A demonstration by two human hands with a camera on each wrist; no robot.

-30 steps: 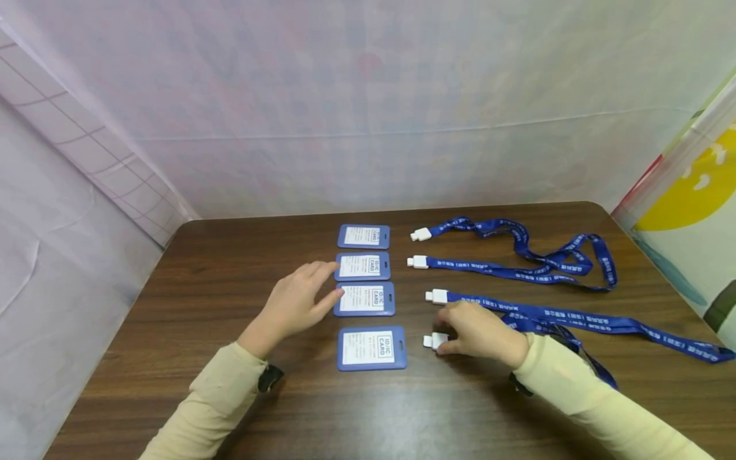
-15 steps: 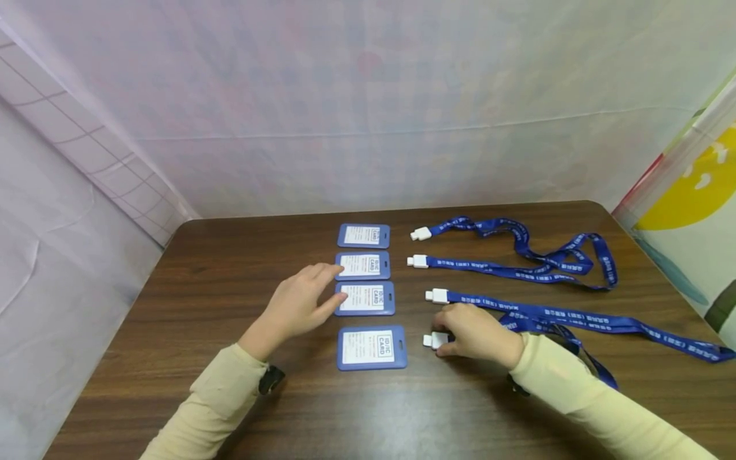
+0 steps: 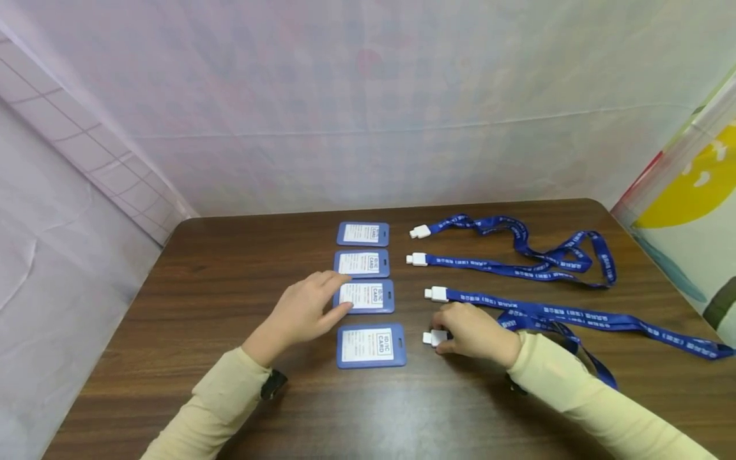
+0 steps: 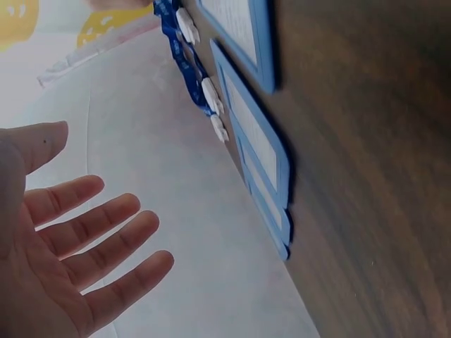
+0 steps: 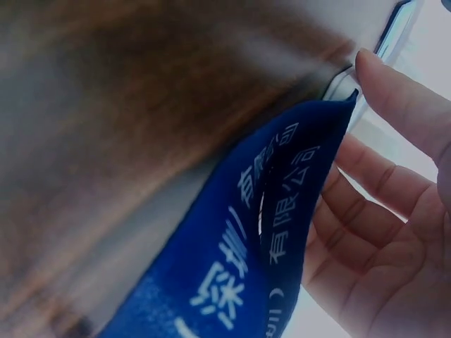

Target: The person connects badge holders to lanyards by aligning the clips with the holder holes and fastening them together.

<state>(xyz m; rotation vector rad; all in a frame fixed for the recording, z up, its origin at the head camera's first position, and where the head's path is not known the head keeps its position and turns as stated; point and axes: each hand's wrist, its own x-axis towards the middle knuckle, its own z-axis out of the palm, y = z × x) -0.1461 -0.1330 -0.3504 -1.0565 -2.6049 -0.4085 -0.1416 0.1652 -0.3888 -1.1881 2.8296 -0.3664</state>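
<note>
The bench has a brown wood-grain top, its far corners rounded. Four blue card holders lie flat on it in a column; to their right lie blue lanyards, their white clips towards the holders.

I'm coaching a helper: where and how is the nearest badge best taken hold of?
Probably by the left end of the nearest badge, coming from the left with the left hand, pinching its two long edges. It lies flat, its slot at the right end facing the nearest clip, so this leaves the slot clear.
</note>
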